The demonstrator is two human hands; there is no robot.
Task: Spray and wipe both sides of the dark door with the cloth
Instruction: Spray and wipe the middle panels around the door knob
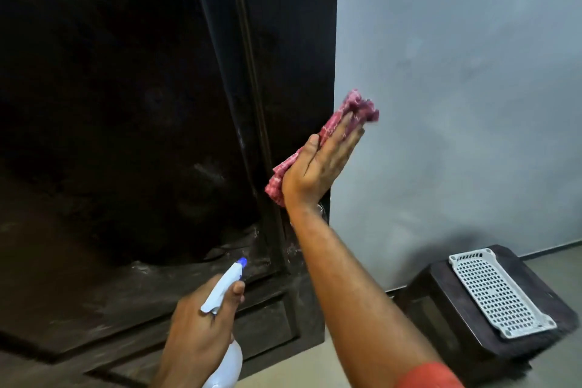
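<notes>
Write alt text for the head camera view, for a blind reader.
A person's right hand presses a pink cloth against the right edge of a dark door, while the left hand holds a white spray bottle lower down. A dark stool bearing a white perforated tray stands by the grey wall.

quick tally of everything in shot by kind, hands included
hands: 2, left hand and right hand
spray bottle: 1
cloth: 1
dark door: 1
stool: 1
white perforated tray: 1
total: 7
</notes>
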